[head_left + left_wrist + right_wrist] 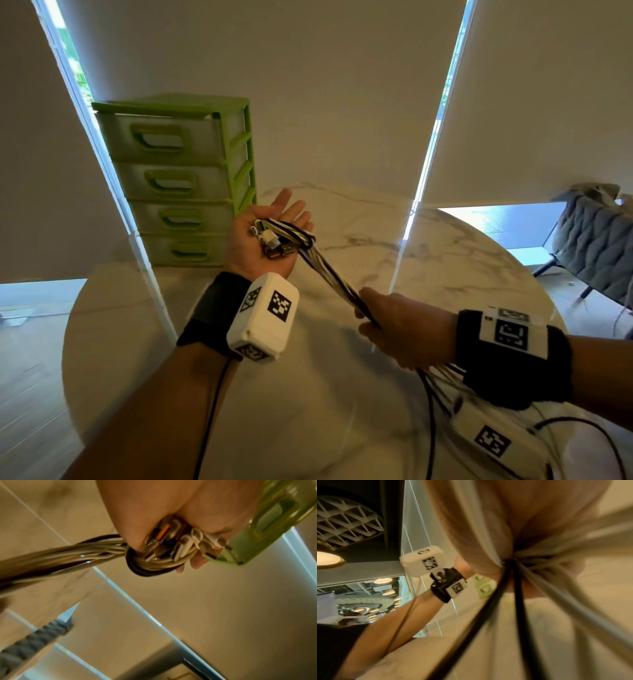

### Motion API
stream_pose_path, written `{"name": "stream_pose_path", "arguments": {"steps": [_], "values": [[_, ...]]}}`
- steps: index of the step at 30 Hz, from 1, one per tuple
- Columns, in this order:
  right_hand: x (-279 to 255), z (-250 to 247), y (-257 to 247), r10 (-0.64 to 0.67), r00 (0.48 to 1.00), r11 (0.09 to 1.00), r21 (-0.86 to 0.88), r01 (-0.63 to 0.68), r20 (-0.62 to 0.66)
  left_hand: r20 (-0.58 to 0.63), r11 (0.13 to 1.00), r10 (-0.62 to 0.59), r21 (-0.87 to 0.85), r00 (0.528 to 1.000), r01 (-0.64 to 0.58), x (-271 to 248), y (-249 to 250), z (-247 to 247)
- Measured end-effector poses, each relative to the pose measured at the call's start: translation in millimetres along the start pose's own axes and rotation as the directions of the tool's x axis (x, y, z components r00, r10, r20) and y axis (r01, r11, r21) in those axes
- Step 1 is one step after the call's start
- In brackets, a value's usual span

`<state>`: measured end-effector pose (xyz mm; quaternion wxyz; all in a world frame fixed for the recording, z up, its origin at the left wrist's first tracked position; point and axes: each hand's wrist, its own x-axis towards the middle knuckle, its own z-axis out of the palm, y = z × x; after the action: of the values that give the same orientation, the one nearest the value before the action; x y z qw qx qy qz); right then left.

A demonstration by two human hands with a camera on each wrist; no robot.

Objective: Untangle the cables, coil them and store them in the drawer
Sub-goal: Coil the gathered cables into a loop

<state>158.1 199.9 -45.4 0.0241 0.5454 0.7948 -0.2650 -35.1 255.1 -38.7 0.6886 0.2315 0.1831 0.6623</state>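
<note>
Left hand (265,236) palm up, fingers spread and straight, cradling rather than clasping: plugs (272,241) heaped on the palm, one loop of cables (334,274) draped over its edge. Right hand (402,329) clenched around the same bundle lower down, strands drawn taut between the two hands, loose tails hanging below the wrist toward the near right edge of the table (359,428). Whole bundle held in the air above the tabletop, nothing yet coiled. Drawers (178,181) standing at the far left edge, all four shut.

Likely handling: light, limp, springy. Thin smooth jackets, probably inclined to slide through a loose grip and to spring out of a coil once let go. Plugs the only stiff parts, so best pinned in the palm as an anchor while the free length gets wound round the fingers; pulling at the plug necks looks risky, kinking probable there. Mixed black and white strands prone to cross again if slack.

Head view alone gives the layout: both hands, table, drawers, taut span. Left wrist view close on the plugs (180,540), metal ends and one orange insert plain, a dark strand ringing the loop, a green drawer front (267,524) just behind the fingertips. Right wrist view blurred but showing black strands (510,601) leaving the underside of the fist, hidden from the head camera.
</note>
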Motion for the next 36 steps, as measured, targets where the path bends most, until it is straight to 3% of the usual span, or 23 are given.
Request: {"name": "stream_pose_path", "arguments": {"steps": [4, 7, 10, 14, 19, 26, 32, 36], "values": [[-16.5, -17.9, -8.8, -0.153, 0.985, 0.951, -0.284, 0.126, -0.077, -0.083, 0.990, 0.046, 0.136, 0.995, -0.034, 5.1, 4.8, -5.6], [-25.0, -43.3, -21.2, -0.366, 0.925, 0.816, -0.513, 0.265, -0.104, -0.060, 0.957, -0.015, 0.288, 0.998, 0.032, 4.7, 3.9, -2.2], [-26.7, -64.8, -33.0, -0.489, 0.868, 0.747, -0.556, 0.364, -0.089, -0.059, 0.899, -0.100, 0.423, 0.993, 0.116, 4.2, -2.1, -2.1], [-12.9, -80.1, -45.5, -0.580, 0.810, 0.685, -0.587, 0.431, -0.082, 0.015, 0.811, -0.139, 0.576, 0.990, 0.105, -4.3, -12.0, 5.6], [-0.6, -86.5, -58.8, -0.596, 0.797, 0.696, -0.556, 0.454, -0.095, 0.076, 0.770, -0.198, 0.629, 0.977, 0.108, -8.7, -12.5, 5.0], [7.9, -100.3, -61.0, -0.655, 0.741, 0.725, -0.401, 0.560, -0.150, 0.240, 0.808, -0.376, 0.558, 0.895, 0.190, -17.2, -7.6, 11.3], [11.0, -109.2, -50.8, -0.630, 0.739, 0.777, -0.209, 0.594, -0.238, 0.357, 0.859, -0.444, 0.429, 0.822, 0.278, -24.1, -10.2, 25.0], [15.4, -101.8, -39.5, -0.607, 0.731, 0.784, -0.084, 0.615, -0.313, 0.368, 0.856, -0.484, 0.388, 0.794, 0.342, -19.7, -14.1, 20.3]]}}
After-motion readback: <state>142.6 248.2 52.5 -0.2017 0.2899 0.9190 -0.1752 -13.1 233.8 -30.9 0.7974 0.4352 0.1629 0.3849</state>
